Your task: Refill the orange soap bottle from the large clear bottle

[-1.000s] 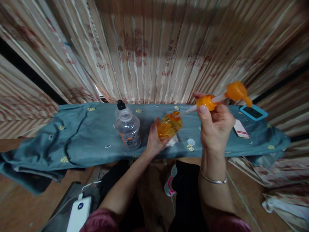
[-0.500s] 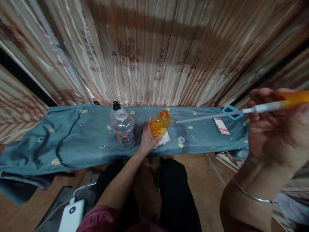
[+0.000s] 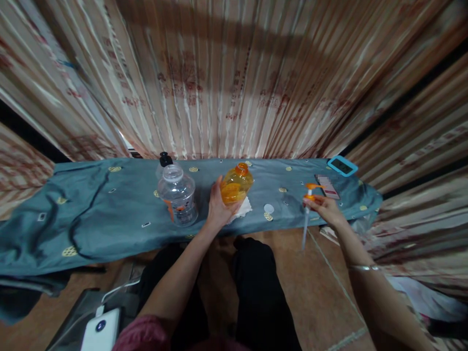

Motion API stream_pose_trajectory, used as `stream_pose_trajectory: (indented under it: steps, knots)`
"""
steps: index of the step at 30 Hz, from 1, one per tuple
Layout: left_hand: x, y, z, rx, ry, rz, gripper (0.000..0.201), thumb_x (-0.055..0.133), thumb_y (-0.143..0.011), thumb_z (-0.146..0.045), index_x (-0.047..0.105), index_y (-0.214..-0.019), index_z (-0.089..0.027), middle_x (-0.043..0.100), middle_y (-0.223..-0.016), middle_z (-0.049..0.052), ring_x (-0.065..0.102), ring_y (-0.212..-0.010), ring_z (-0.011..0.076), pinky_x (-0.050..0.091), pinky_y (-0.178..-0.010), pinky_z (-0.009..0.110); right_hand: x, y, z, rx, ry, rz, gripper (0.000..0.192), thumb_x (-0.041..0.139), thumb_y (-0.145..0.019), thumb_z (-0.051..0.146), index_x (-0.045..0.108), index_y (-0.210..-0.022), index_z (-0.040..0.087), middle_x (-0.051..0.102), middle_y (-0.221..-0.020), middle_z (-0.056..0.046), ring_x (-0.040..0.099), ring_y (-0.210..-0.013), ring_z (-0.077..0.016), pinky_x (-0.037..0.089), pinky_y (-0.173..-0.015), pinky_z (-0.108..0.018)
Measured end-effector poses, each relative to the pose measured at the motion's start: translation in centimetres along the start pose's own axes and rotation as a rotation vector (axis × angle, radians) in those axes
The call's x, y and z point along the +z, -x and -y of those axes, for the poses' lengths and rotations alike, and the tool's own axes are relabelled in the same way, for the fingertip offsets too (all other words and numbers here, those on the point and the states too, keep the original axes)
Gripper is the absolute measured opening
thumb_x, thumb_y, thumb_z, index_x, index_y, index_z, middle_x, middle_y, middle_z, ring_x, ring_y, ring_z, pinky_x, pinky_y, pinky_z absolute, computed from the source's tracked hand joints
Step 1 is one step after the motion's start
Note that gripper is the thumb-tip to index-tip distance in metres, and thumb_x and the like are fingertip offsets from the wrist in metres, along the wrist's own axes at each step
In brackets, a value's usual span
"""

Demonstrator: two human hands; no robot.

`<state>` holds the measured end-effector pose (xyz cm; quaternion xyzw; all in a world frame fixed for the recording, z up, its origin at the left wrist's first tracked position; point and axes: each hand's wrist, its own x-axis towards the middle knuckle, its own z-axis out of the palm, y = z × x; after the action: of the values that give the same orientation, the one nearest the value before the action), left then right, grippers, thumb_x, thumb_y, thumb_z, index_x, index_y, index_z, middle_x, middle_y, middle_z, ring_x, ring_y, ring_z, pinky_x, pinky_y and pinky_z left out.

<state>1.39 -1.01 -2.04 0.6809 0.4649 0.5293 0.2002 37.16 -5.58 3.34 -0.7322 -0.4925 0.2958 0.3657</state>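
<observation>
My left hand point(image 3: 221, 206) is wrapped round a clear orange bottle point(image 3: 239, 183), which has an open neck and leans a little to the right. A white tissue point(image 3: 244, 208) lies under and beside the bottle. In my right hand point(image 3: 324, 208) is an orange-and-white pump dispenser head point(image 3: 310, 192), pinched at its collar. Its long pale tube point(image 3: 304, 229) hangs down past the table's front edge. Left of the orange bottle stands a larger clear plastic bottle point(image 3: 179, 195) with an open mouth. A round clear disc point(image 3: 268, 208) lies between my hands.
Behind the clear bottle is a bottle with a black pump top point(image 3: 165, 159). At the right lie a phone point(image 3: 328, 187) and a blue-framed digital clock point(image 3: 342, 166). A green-grey cloth point(image 3: 127, 209) covers the narrow table, with a curtain point(image 3: 204, 83) behind. A white power bank point(image 3: 101, 329) sits lower left.
My right hand has lowered from close to the camera to the table's front edge, turning the pump head so its tube points down. My left hand still holds the orange bottle.
</observation>
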Motion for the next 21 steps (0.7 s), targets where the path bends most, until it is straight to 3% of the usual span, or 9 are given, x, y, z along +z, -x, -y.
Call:
stream_pose_trajectory:
  steps: [4, 8, 14, 21]
  knots:
    - [0.1, -0.1, 0.0, -0.009, 0.016, 0.005, 0.1, 0.083, -0.068, -0.039, 0.027, -0.148, -0.019, 0.051, -0.14, 0.018, 0.054, -0.128, 0.0336, 0.042, -0.11, 0.053, 3.2, -3.7, -1.2, 0.052, 0.522, 0.034, 0.028, 0.072, -0.085, 0.038, 0.067, -0.094, 0.012, 0.066, -0.084, -0.004, 0.064, -0.086, -0.0205, 0.051, -0.085, -0.039]
    - [0.0, 0.0, 0.1, -0.027, 0.027, 0.006, 0.097, 0.083, -0.068, -0.037, 0.029, -0.148, -0.021, 0.053, -0.138, 0.017, 0.054, -0.128, 0.033, 0.042, -0.11, 0.052, 6.1, -6.4, -0.2, 0.069, 0.838, 0.082, 0.037, 0.063, -0.091, 0.045, 0.063, -0.107, 0.011, 0.067, -0.102, -0.01, 0.064, -0.102, -0.024, 0.051, -0.09, -0.043]
    - [-0.2, 0.0, -0.1, -0.068, 0.011, 0.023, 0.097, 0.082, -0.069, -0.038, 0.029, -0.148, -0.019, 0.053, -0.138, 0.017, 0.054, -0.128, 0.0336, 0.044, -0.109, 0.052, 8.0, -8.5, 0.8, 0.104, 1.033, 0.102, 0.045, 0.057, -0.094, 0.048, 0.059, -0.119, 0.01, 0.066, -0.114, -0.015, 0.063, -0.108, -0.0244, 0.052, -0.093, -0.042]
    - [-0.1, -0.1, 0.0, -0.067, 0.029, 0.011, 0.097, 0.084, -0.067, -0.038, 0.031, -0.147, -0.02, 0.053, -0.14, 0.017, 0.054, -0.129, 0.0336, 0.043, -0.11, 0.052, 8.2, -8.1, 1.4, 0.098, 1.067, 0.095, 0.05, 0.055, -0.095, 0.051, 0.056, -0.123, 0.009, 0.066, -0.116, -0.015, 0.064, -0.109, -0.0241, 0.052, -0.093, -0.041]
